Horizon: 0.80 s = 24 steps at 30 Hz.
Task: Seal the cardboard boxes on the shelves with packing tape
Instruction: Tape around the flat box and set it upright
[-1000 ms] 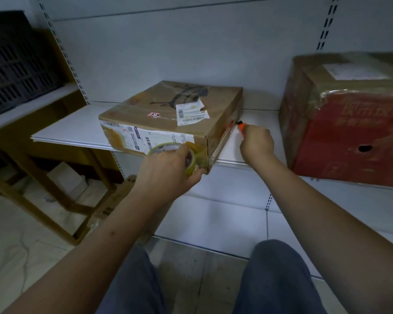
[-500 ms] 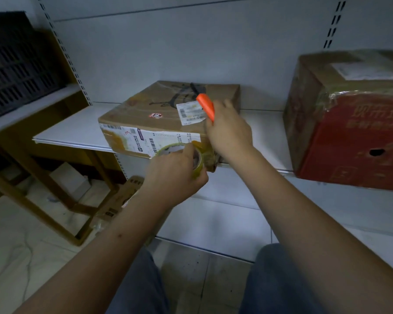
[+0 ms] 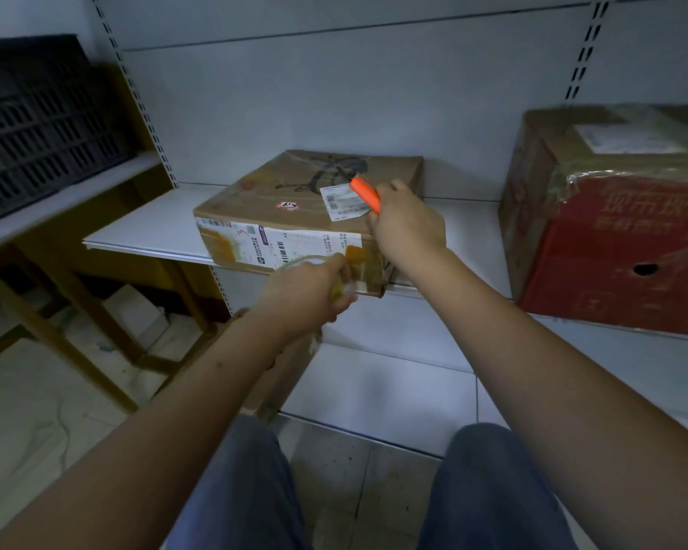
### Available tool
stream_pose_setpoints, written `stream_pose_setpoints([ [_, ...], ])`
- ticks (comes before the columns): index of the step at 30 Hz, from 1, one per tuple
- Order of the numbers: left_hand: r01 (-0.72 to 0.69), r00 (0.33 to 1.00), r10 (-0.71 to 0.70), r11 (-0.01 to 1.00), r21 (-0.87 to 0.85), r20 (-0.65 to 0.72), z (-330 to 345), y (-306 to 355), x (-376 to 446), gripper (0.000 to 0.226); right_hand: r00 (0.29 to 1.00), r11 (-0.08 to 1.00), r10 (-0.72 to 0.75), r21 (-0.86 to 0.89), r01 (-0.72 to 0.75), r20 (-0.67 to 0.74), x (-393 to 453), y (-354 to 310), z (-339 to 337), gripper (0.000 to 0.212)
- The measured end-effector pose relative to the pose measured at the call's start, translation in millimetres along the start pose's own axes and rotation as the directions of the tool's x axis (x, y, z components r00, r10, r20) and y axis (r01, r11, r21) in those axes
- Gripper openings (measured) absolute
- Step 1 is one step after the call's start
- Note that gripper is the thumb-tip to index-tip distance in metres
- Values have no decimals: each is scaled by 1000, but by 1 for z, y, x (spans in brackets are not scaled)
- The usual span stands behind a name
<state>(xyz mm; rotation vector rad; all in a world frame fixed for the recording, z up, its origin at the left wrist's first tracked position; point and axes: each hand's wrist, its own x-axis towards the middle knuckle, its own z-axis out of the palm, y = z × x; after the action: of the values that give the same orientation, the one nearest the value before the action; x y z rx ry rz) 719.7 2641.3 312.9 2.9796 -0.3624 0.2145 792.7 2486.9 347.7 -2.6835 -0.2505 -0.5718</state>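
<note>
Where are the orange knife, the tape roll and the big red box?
orange knife [image 3: 365, 194], head view, middle of its handle.
tape roll [image 3: 339, 288], head view, yellow rim beside the fingers.
red box [image 3: 620, 264], head view, its red front.

A dark slotted crate [image 3: 36, 125] sits on the upper shelf at my far left. Below it stands a wooden frame [image 3: 96, 319] on the pale tiled floor [image 3: 28, 410]. The grey back panel [image 3: 334, 93] carries perforated uprights [image 3: 586, 45]. My knees, in blue trousers [image 3: 493, 490], fill the lower edge.

Head view (downward) over shelf [image 3: 144, 228]
</note>
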Motion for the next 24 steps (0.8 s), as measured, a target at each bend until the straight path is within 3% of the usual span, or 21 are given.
stream_pose_setpoints([
  [2,35,984,-1,981,-191,177,-12,-1,-2,22,1000,999,-4,42,4,-2,-1,0,0,29],
  [3,36,983,6,974,-224,186,-15,-1,-3,20,1000,995,-8,100,11,-24,-5,1,-2,28],
  [7,23,998,-13,988,-154,67,-16,0,0,12,968,894,166,444,-66,-190,-70,15,-9,33],
  [9,28,999,-23,987,-159,33,-14,0,1,16,972,842,201,528,-109,-119,-117,20,-5,26],
  [11,33,999,-29,990,-140,29,-12,1,0,17,986,875,163,468,-124,-44,-138,18,5,33],
  [13,42,999,-39,991,-130,29,-10,2,2,16,991,944,76,329,-37,-108,-133,15,19,46],
  [15,40,999,-40,993,-110,4,-9,2,3,17,987,982,-11,185,41,-163,-124,20,41,37],
  [18,67,997,-71,990,-121,-26,-11,-4,2,18,998,991,-30,-127,38,57,-146,43,80,34],
  [20,92,995,-98,983,-159,-30,-9,-11,4,18,988,995,23,-95,-9,154,-172,65,93,27],
  [24,97,993,-108,979,-180,-48,1,-14,5,16,993,971,118,209,-112,-13,-162,64,57,27],
])
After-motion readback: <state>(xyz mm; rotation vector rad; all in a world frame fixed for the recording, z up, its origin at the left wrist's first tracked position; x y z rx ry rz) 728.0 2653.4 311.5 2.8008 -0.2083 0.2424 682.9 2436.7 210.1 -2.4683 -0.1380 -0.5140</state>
